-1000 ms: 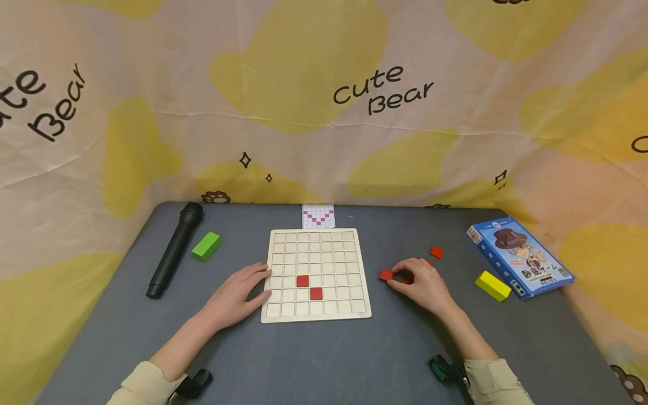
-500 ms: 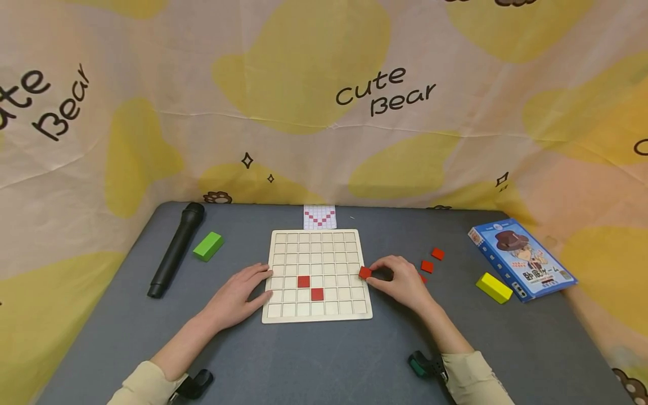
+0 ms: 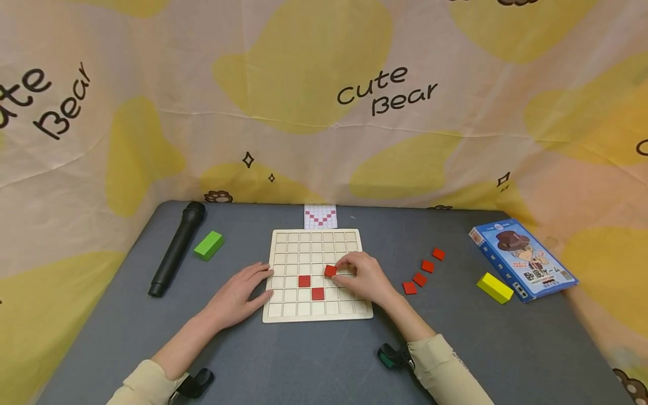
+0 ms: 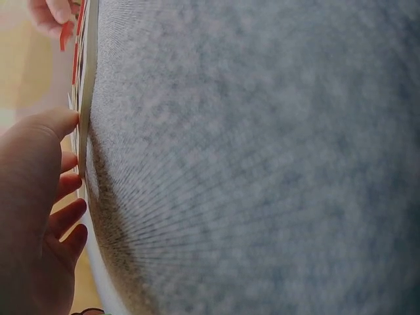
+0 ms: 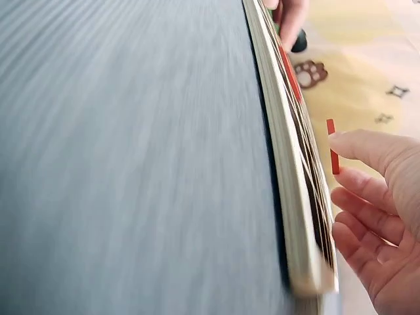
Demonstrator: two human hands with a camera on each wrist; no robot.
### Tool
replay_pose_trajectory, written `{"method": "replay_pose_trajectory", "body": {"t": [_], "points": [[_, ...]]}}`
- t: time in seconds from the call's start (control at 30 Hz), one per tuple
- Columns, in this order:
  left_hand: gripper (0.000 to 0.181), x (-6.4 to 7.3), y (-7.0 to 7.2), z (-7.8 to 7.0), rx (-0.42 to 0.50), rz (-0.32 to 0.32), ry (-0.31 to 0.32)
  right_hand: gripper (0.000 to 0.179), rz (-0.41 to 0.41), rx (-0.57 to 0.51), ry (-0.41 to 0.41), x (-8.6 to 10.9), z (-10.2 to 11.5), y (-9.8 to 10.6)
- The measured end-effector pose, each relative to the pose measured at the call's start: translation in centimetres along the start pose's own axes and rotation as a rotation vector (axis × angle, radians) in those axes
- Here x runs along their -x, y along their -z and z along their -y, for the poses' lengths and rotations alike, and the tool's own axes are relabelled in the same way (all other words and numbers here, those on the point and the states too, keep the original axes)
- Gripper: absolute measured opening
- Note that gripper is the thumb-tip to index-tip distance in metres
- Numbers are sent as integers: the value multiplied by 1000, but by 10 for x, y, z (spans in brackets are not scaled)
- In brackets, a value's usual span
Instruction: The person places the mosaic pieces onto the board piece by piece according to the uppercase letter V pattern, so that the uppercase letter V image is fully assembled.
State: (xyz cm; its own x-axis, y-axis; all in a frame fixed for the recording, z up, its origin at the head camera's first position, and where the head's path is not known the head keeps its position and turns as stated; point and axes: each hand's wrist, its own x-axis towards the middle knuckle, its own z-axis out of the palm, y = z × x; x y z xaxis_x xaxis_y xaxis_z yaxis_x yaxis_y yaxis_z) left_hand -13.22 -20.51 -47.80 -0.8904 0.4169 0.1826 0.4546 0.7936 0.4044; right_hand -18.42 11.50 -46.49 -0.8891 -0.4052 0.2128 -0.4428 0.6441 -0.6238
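Observation:
A cream grid board lies on the dark table, with one red tile and another red tile set in its squares. Between thumb and fingers my right hand pinches a third red tile over the board's middle right; the right wrist view shows that thin tile held on edge, apart from the board. My left hand rests at the board's left edge, its fingers extended. In the left wrist view, the left thumb and fingertips touch the board's rim.
Several loose red tiles lie right of the board. A patterned card sits behind it. Left are a black microphone and a green block; right, a yellow block and a blue game box.
My right hand has carried the red tile leftward from beside the loose tiles, across the board's right edge to above its squares. The left hand has stayed at the board's edge.

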Motion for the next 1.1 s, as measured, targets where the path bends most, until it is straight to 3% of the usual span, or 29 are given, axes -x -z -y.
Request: {"method": "replay_pose_trajectory", "body": {"t": [0.37,0.63,0.83,1.1], "points": [[48,0,1,-1,12,-9,-12,19,49,-49,60,-25,27,-29],[47,0,0,0,16,-6,-6,20,69,-5,66,-40,41,-46],[47,0,-1,0,4,-26,-17,22,73,41,46,-43,47,-53],[46,0,-1,1,0,-21,-12,23,50,32,94,-38,46,-55]]}}
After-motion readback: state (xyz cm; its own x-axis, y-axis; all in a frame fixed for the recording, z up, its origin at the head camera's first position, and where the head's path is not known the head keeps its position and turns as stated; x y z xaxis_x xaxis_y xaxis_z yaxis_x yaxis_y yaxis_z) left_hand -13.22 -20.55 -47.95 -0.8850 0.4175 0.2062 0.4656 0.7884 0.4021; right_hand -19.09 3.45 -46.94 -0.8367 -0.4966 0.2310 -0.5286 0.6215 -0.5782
